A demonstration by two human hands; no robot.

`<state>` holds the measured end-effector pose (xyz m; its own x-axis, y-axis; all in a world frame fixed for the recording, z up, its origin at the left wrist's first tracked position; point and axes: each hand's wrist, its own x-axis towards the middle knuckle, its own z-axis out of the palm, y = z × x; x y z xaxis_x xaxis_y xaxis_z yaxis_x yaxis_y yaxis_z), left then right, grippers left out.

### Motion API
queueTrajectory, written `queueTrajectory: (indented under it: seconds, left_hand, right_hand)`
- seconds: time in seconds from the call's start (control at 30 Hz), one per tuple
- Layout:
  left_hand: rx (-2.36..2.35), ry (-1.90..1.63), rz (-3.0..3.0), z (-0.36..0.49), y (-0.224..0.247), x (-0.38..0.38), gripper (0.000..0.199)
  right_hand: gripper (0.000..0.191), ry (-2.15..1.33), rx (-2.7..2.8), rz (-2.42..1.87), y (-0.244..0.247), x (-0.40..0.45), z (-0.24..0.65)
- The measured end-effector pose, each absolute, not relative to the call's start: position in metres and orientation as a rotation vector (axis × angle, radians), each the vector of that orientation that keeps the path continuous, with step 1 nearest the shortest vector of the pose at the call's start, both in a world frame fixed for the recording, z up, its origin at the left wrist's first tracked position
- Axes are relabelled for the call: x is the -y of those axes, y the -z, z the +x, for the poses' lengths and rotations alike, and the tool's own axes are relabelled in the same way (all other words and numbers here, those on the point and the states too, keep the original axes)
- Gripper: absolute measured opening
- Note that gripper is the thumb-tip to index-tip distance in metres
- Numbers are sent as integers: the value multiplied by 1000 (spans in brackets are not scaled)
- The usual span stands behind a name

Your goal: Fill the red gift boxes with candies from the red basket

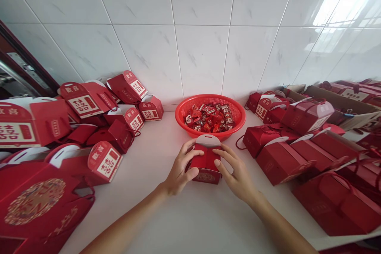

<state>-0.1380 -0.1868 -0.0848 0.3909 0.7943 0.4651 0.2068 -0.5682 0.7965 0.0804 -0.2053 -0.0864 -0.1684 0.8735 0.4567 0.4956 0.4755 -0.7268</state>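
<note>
Head camera: what fills it?

White wall tiles (202, 27) rise behind a white counter (166, 210). A heap of red gift boxes (89, 103) lies on the left, with a red bag (35, 202) bearing a gold medallion at the near corner. A second heap of red boxes (285, 154) lies on the right, by a cardboard carton (336, 103).

And in the middle?

A red plastic basket (210, 100) stands near the wall, holding red-wrapped sweets (210, 118).

The hands?

Both are closed on one small red gift box (206, 158), just in front of the basket. The left hand (178, 168) wraps its left side, and the right hand (236, 174) its right.

Is the box lifted?

I can't tell; it looks level with the counter.
</note>
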Motion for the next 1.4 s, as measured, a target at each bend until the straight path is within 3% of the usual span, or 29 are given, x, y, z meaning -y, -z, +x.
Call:
queueTrajectory:
  seconds: [0.5,0.7,0.8,0.93,1.1,1.3,1.4]
  left_hand:
    - [-1096,-1177,1995,-129,86,189,30]
    - [-1118,-1238,1822,-123,89,192,58]
    - [-1109,-1262,1866,-123,88,191,60]
    - [-1171,-1221,2009,-126,86,189,38]
    - [-1174,-1159,1802,-127,80,185,29]
    - [-1164,-1069,1614,-128,71,180,26]
    - [-1228,-1045,1592,-129,68,180,37]
  right_hand:
    - [45,-599,1758,-1073,79,210,83]
    - [63,-578,1787,-1003,76,212,85]
    - [54,-539,1800,-1004,74,212,85]
    - [31,-464,1856,-1010,76,210,82]
    - [28,-455,1847,-1015,78,208,82]
    - [45,-584,1686,-1180,80,200,89]
    - [53,-695,1683,-1261,84,196,89]
